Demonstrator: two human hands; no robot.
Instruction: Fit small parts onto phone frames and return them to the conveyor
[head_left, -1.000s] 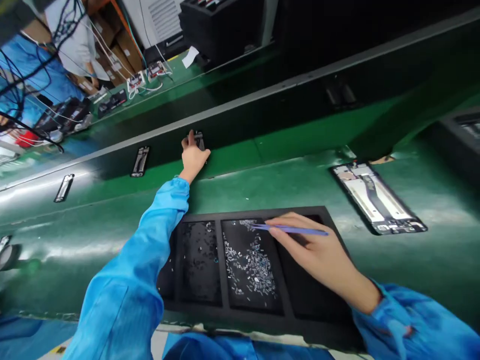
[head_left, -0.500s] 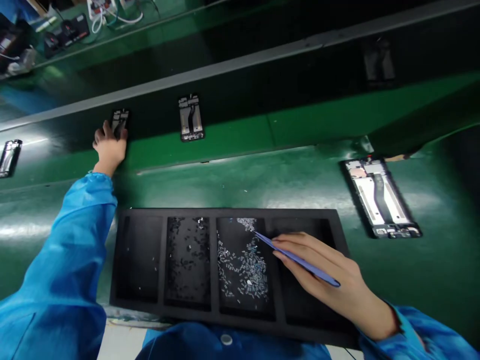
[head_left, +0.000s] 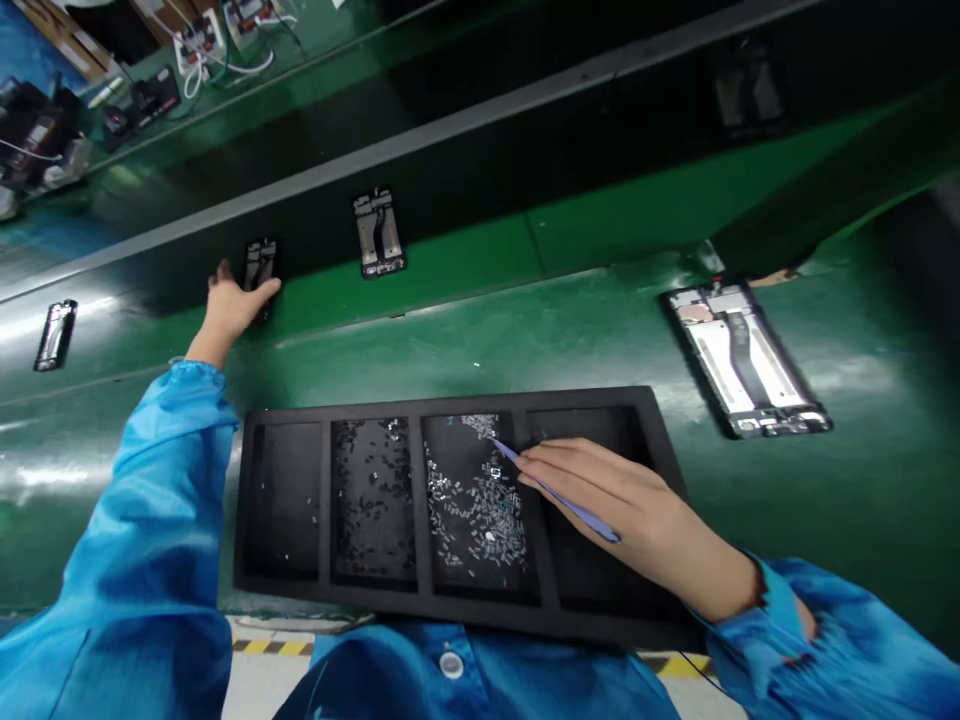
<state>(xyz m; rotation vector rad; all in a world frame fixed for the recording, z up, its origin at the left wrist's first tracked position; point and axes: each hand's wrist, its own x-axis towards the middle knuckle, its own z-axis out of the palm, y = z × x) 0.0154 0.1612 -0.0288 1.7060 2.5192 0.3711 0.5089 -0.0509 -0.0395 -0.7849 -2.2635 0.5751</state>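
Observation:
My left hand [head_left: 231, 305] is stretched far out to the dark conveyor belt, fingers apart, its thumb and fingertips touching a small phone frame [head_left: 259, 264] lying there. My right hand [head_left: 622, 510] is closed on blue tweezers [head_left: 555, 490] in a pen-like grip. The tweezers' tip lies among several tiny silvery parts [head_left: 476, 505] in the third compartment of a black foam tray [head_left: 600, 400]. That tray sits on the green bench just in front of me. Its second compartment holds small dark parts [head_left: 373, 495].
More phone frames ride on the belt: one [head_left: 379, 233] right of my left hand, one [head_left: 54, 333] far left. A larger opened phone [head_left: 742, 360] lies on the bench at the right. Chargers and cables [head_left: 202, 45] clutter the far bench.
My left hand went leftward along the belt with the small frame and now lies looser, partly off it. The right hand turned the tweezers so the tip stays in the silvery parts.

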